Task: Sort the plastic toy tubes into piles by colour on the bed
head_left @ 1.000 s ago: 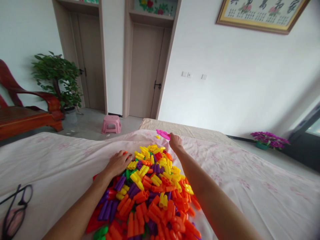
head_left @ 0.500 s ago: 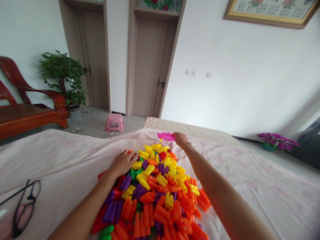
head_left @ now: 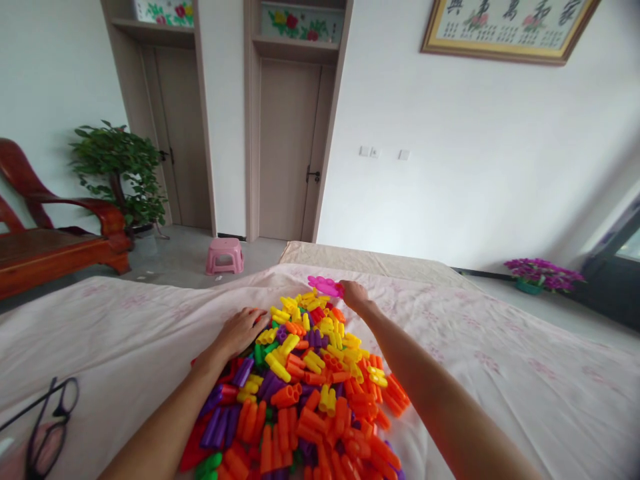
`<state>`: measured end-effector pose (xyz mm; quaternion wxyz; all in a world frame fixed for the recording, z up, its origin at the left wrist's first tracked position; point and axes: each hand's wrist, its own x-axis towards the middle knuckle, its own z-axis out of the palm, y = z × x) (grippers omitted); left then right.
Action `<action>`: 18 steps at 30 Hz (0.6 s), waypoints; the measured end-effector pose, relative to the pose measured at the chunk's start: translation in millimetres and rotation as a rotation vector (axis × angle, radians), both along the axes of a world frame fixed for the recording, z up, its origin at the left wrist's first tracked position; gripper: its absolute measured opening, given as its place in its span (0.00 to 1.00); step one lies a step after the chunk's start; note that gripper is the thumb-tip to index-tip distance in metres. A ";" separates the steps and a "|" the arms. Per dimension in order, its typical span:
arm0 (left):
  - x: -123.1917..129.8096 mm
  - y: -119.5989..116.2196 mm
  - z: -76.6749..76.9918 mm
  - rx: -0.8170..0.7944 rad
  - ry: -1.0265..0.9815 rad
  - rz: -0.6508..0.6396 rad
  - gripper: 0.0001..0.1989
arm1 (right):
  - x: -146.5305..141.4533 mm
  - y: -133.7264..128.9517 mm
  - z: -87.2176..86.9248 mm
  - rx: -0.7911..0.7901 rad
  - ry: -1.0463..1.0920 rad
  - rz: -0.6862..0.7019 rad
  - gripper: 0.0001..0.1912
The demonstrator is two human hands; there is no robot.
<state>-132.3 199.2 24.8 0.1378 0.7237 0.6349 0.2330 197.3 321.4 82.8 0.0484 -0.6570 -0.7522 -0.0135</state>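
Note:
A heap of plastic building pieces shaped like joined tubes (head_left: 285,397), in yellow, orange, purple, green and red, is spread over the cloth in front of me. My right hand (head_left: 356,295) is closed around one end of a flat pink flower-shaped plastic piece (head_left: 326,286), at the far tip of the heap. Along the heap's left edge lies my left hand (head_left: 243,328), palm down with the fingers stretched out. Its fingertips touch or nearly touch the pieces there; what is beneath the palm is hidden.
A pale flowered cloth (head_left: 480,380) covers the surface. Eyeglasses (head_left: 50,427) lie at the near left. Beyond the far edge stand a pink stool (head_left: 225,256), a wooden bench (head_left: 60,243) and a potted plant (head_left: 120,177). Purple flowers (head_left: 543,273) sit on the floor at right.
The view has tilted up and turned slightly right. My right hand and the pink piece are a little nearer the heap's tip. My left hand stays at the left edge.

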 end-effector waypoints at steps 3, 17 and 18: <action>5.1 4.2 2.0 -0.019 -0.058 -0.033 0.25 | 3.2 -23.9 0.6 -0.029 0.007 0.065 0.14; 45.6 -25.3 45.9 -0.032 -0.395 -0.193 0.26 | -15.4 -160.7 30.3 -0.075 0.080 0.193 0.15; 44.6 -33.0 49.1 -0.023 -0.402 -0.191 0.26 | -17.2 -171.0 34.3 -0.063 0.103 0.209 0.15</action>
